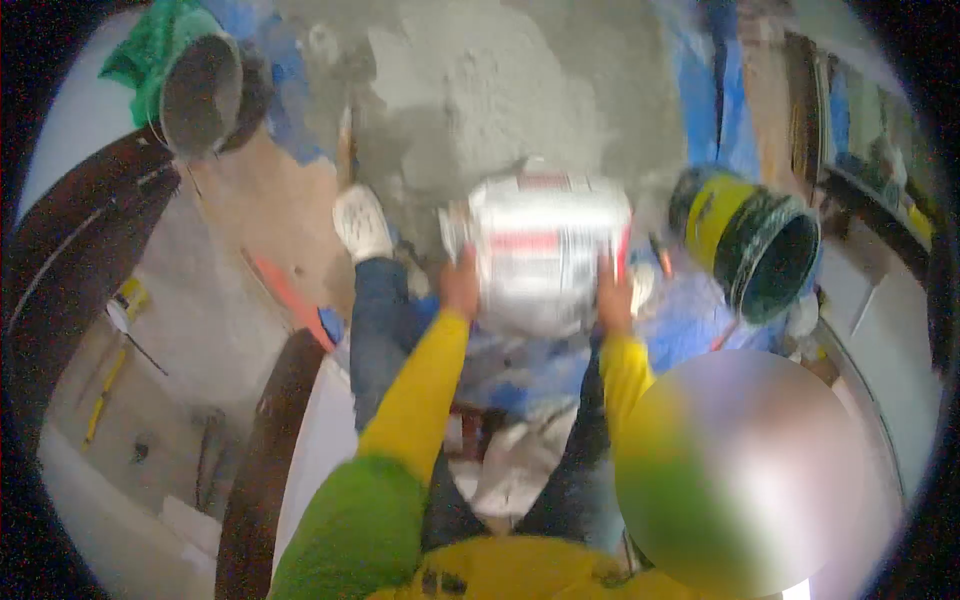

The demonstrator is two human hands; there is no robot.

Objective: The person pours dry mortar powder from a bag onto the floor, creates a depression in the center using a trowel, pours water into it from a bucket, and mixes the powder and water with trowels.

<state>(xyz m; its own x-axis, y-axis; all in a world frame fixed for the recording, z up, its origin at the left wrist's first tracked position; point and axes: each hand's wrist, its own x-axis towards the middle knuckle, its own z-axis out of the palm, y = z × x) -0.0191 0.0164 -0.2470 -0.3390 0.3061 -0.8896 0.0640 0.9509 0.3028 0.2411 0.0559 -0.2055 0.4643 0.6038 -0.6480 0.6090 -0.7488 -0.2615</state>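
Observation:
A full white bag [540,265] with red and dark print is between my two hands, above the wet grey floor. My left hand [460,285] grips its left side, and my right hand [614,295] grips its right side. The print is smeared by motion, so the contents cannot be read. Some fingers are hidden against the bag. A black bucket with a yellow band [708,215] lies tilted to the right of my right hand, its mouth facing me. Near that hand is a small orange-tipped object [661,256].
Wet grey material [490,80] covers the floor ahead. Blue sheeting [700,335] lies at the right. A bucket [200,95] with green cloth [150,60] stands at upper left. My white shoe [362,222] is beside a long thin tool [346,140]. A blurred disc hides the lower right.

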